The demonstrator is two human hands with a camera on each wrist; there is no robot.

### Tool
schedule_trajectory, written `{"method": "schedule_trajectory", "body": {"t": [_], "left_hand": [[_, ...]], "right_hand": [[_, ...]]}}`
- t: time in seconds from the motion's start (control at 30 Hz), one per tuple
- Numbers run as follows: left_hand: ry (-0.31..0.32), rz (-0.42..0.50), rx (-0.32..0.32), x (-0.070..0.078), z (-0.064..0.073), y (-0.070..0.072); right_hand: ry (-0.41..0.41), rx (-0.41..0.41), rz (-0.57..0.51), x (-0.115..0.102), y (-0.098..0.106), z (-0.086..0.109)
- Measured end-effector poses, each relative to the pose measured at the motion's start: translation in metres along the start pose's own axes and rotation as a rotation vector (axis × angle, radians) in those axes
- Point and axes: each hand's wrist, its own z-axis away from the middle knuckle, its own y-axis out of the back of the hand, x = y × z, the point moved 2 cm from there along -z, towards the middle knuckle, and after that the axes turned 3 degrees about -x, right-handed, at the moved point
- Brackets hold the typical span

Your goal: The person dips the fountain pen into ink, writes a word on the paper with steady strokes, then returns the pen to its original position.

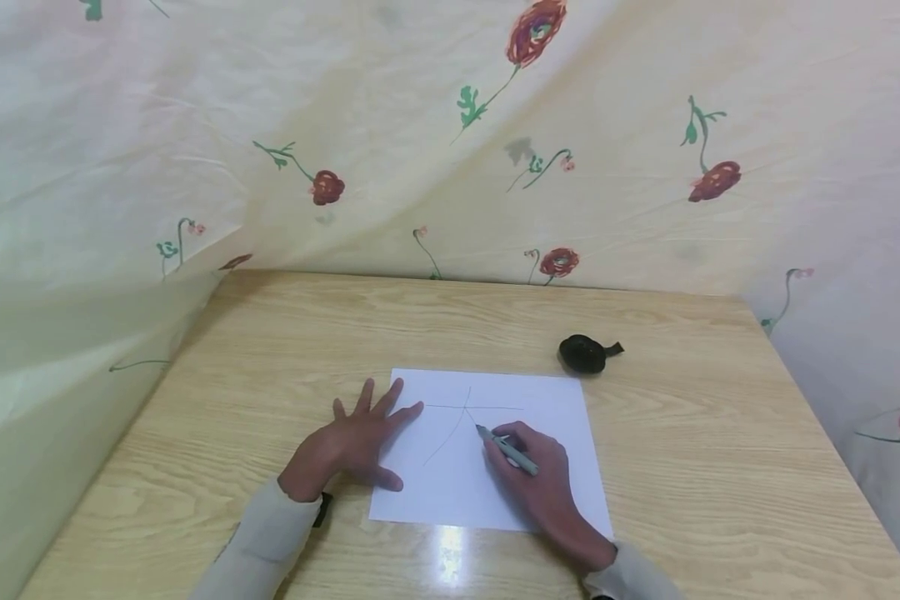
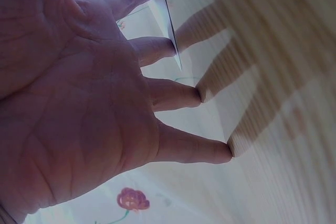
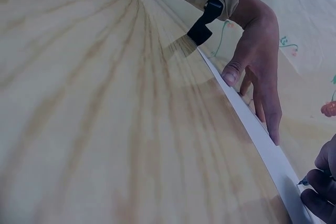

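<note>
A white sheet of paper (image 1: 495, 467) lies on the wooden table (image 1: 270, 350), with a few thin pen lines drawn on it. My left hand (image 1: 356, 442) lies flat with fingers spread on the sheet's left edge; the left wrist view shows the fingertips (image 2: 220, 150) on the wood and the paper edge (image 2: 165, 19). My right hand (image 1: 536, 483) grips a grey pen (image 1: 506, 450), tip touching the paper near the lines. The right wrist view shows the pen tip (image 3: 303, 182) and the left hand (image 3: 260, 61) beyond the paper edge (image 3: 252, 124).
A small black object (image 1: 587, 353) sits on the table just beyond the paper's far right corner. Floral fabric (image 1: 450, 133) hangs behind and along both sides of the table. Bare wood surrounds the sheet on all sides.
</note>
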Motion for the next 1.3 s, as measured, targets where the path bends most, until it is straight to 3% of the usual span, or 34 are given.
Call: {"method": "schedule_trajectory", "body": {"t": [0.5, 0.73, 1.3], "left_hand": [[-0.013, -0.002, 0.014, 0.003, 0.006, 0.005], [-0.007, -0.007, 0.004, 0.002, 0.004, 0.006], [-0.011, -0.016, -0.013, 0.000, 0.002, 0.006]], "right_hand": [[0.008, 0.005, -0.006, -0.001, 0.005, 0.003], [-0.044, -0.026, 0.024, -0.002, 0.010, 0.008], [-0.077, -0.036, -0.008, -0.001, 0.020, 0.018]]}}
